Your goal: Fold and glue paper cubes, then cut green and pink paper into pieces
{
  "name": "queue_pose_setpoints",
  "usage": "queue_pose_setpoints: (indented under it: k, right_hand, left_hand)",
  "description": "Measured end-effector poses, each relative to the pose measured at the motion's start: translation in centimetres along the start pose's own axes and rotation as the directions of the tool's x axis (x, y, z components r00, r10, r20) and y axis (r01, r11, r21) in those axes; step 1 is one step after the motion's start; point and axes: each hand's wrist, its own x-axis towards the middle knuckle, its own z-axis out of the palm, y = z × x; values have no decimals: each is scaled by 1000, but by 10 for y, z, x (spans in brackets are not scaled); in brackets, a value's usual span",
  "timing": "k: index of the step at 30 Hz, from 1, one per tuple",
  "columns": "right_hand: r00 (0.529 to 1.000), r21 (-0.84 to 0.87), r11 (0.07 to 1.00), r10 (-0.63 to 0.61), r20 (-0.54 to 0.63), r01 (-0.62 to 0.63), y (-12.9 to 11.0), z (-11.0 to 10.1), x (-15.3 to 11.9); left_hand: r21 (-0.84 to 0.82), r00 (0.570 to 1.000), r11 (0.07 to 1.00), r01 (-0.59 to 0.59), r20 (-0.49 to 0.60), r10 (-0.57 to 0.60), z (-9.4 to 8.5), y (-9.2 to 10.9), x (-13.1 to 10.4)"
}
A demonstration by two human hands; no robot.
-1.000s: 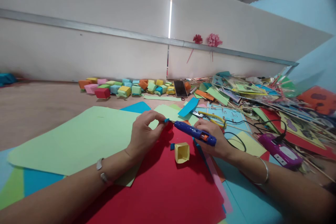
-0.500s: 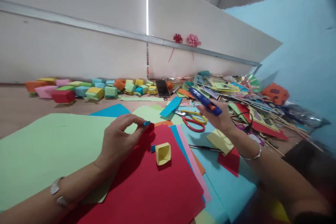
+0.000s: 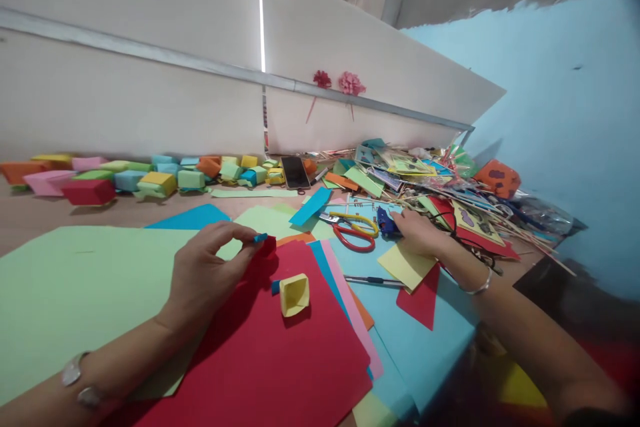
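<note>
Left hand (image 3: 213, 273) has thumb and fingertips clamped on a small blue paper piece (image 3: 260, 238), held over the upper part of the red paper sheet (image 3: 285, 373). Right hand (image 3: 417, 233) is on the blue glue gun (image 3: 387, 223); fingers partly hidden, cannot tell if clamped. Gun sits just right of the scissors (image 3: 353, 230), near the yellow sticky-note-like paper (image 3: 407, 265).

Open yellow paper box (image 3: 294, 295) rests on the red sheet, blue tab (image 3: 275, 287) at its left side, well in from the sheet's right edge, with room below it. Pink paper (image 3: 353, 307) pokes out past that edge. Pale blue paper (image 3: 400, 333) reaches the table's near right corner; right forearm crosses over there. Tighter at right rear: craft pile (image 3: 400, 167) crowds the right hand. Paper blocks (image 3: 155, 185) line the back panel, phone (image 3: 295, 173) at the row's right end.

Writing: dark marks on the pale blue card (image 3: 367, 205), too small to read.
</note>
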Motion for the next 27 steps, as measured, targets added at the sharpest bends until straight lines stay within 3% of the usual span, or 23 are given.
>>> queue_pose_setpoints:
  k: [3,8,14,19,21,24,27]
  right_hand:
    - [987,33,989,-142,-74,145,-26,-8,-4]
    - [917,178,900,-384,-105,397,-50,-6,2]
    - [866,314,809,-446,-226,498,-68,-7,19]
    - [803,458,661,-457,-383,594,-124,-33,33]
    - [837,665,509,-345,-425,547,-151,-41,39]
    - [927,916,187,-201,-317,354,-185,-44,46]
    - [946,953,98,-181,-268,288,-203,-41,48]
  left_hand:
    - [3,1000,1000,9,7,-9,0,-1,0]
    - [-3,1000,1000,18,7,-18,1,-2,-1]
    - [-8,1000,1000,19,6,-19,2,-1,-1]
    - [5,998,998,56,-31,-56,2,3,-2]
    - [2,996,997,73,-55,-72,1,4,-2]
    - [-14,992,996,90,-84,-91,1,4,-1]
    - [-36,988,993,112,-104,-115,2,2,0]
